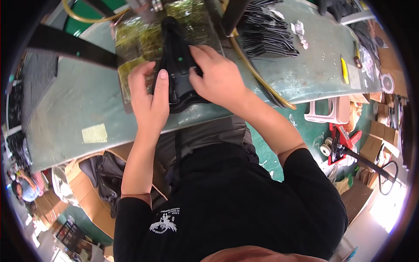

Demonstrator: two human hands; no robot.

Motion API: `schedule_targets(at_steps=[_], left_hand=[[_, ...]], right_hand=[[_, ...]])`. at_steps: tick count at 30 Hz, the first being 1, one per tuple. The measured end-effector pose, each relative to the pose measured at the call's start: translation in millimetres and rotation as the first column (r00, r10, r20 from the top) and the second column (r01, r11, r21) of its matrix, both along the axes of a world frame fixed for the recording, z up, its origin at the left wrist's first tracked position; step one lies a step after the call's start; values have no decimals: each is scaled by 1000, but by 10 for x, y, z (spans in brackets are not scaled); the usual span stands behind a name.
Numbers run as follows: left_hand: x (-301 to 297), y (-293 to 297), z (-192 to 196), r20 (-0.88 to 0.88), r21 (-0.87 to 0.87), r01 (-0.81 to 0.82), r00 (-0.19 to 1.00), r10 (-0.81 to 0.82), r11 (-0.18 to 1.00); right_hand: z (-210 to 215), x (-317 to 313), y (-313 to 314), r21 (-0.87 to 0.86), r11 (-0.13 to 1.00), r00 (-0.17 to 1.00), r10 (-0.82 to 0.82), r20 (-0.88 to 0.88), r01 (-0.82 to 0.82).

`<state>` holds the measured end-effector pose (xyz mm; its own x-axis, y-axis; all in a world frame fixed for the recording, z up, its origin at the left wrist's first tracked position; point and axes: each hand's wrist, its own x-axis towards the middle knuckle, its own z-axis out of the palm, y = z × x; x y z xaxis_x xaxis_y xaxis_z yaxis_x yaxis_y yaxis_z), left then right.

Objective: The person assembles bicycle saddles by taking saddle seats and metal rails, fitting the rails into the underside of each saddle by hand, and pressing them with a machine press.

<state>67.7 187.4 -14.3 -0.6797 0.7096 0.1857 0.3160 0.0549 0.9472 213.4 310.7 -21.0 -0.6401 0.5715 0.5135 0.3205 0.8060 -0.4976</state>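
Observation:
A black bicycle saddle (178, 72) lies underside up in front of me, its narrow nose pointing away and its wide end near the table edge. Beneath it is a board wrapped in shiny yellowish tape (135, 41). My left hand (149, 96) holds the saddle's left side, with the thumb on top and the fingers bent along the edge. On the opposite side, my right hand (220, 78) grips the right edge, fingertips and thumb on the black shell. The fingers' undersides are hidden. A metal machine part (146, 11) hangs just beyond the nose.
Dark frame bars (74, 48) stand left and right of the board. A yellow hose (257, 74) runs along the right. Stacked black pieces (266, 32) and a yellow cutter knife (345, 70) lie farther right. A cardboard box (83, 185) of dark parts stands below the table's left side.

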Motion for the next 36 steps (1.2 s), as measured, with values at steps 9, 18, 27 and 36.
schedule_targets(at_steps=[9,18,27,36], left_hand=[[-489,726,-158,-722,109,-61,681,121,992],[-454,609,-249,-704,186,-86,683,194,979],[-564,468,-73,-547,-200,-94,837,-31,975],[39,-34,279,587,286,583,520,-620,760]], right_hand=[[-116,-675,472,71,990,990,-113,-90,119],[-142,-526,337,-12,993,956,-118,-270,119],[137,-84,333,-458,888,982,-61,-176,-27],[-528,974,222,-727,628,778,-297,-554,-277]])
